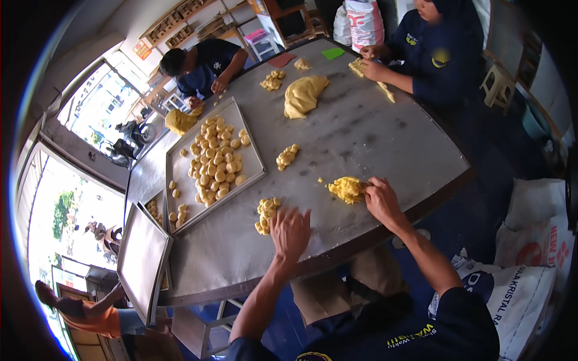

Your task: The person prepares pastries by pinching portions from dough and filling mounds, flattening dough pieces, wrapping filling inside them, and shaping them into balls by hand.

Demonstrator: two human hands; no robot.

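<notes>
My left hand (290, 233), fingers bent but apart, rests at the right side of a cluster of small pale dough lumps (265, 215) near the front of the metal table (385, 144). My right hand (378, 195) has its fingers curled into the right edge of a crumbly, bright yellow mound (344, 189). Another small cluster of lumps (287, 156) lies farther back, between my hands. Behind it sits a large smooth dough mass (304, 95). To the left, a metal tray (250, 138) holds several round dough balls (214, 159).
Co-workers work at the back left (198, 72) and back right (442, 60). Another person (84, 313) is at the lower left. Empty trays (141, 259) overhang the table's left corner. Green (332, 53) and red cards (282, 59) lie at the back. Large sacks (512, 301) stand at right.
</notes>
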